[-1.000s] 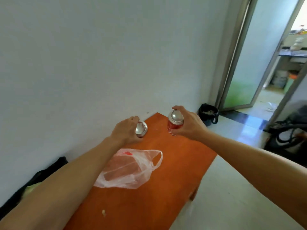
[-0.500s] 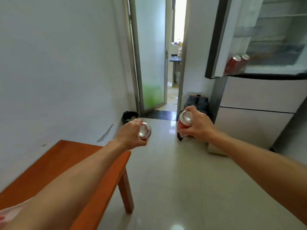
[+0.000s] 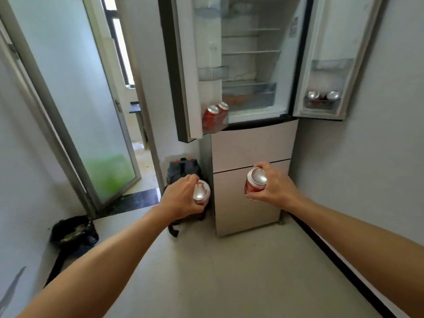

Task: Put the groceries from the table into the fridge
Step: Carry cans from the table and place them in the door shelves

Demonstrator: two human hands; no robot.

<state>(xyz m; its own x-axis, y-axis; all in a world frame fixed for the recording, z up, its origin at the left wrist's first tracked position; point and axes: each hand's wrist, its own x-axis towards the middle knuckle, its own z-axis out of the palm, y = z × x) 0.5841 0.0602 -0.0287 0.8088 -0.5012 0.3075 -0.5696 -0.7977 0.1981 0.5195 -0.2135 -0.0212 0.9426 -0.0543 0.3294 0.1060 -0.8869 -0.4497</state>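
Before the open fridge (image 3: 250,143), red cans' (image 3: 255,183) labels unreadable

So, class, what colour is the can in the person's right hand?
Red, with a silver top: the metal drink can, head view.

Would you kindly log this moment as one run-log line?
left hand: holds red aluminium can | right hand: holds second red can | white fridge: both doors open | cans not yet stowed

A red can (image 3: 255,182) in the right hand (image 3: 274,187), another (image 3: 201,192) in the left hand (image 3: 181,198) (silver tops showing), both before the open fridge (image 3: 250,143).
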